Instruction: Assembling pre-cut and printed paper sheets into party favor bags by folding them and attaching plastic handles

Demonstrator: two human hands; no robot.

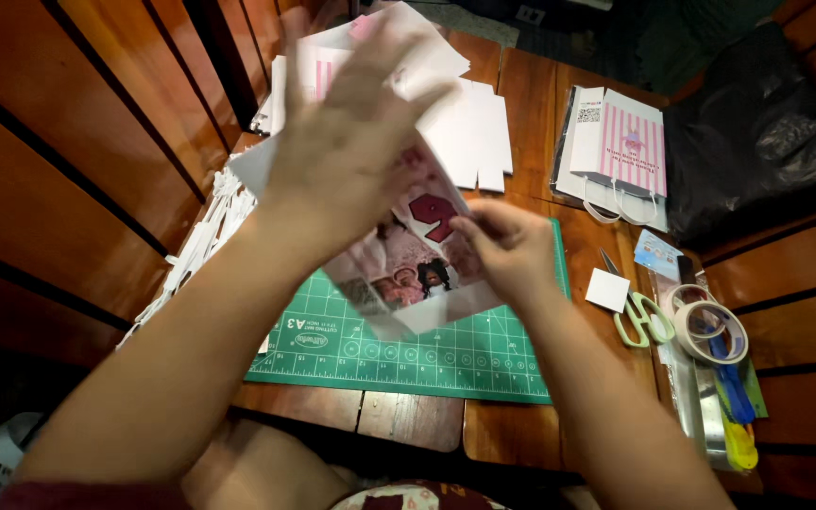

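Two hands work one printed paper bag [417, 269] above the green cutting mat [484, 354]: our left hand [356, 142] grips its top, our right hand [507, 247] fingers pinch its edge; we judge folding underway, creasing next.

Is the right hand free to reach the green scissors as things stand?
Probably not yet: the right hand is pinching the printed paper box. The scissors lie uncovered just beside it, path open.

At twelve o'clock you hold up a printed paper box [408, 255], white with pink photo panels. At two o'clock lie flat pink-striped paper bags [627, 142] with white handles.
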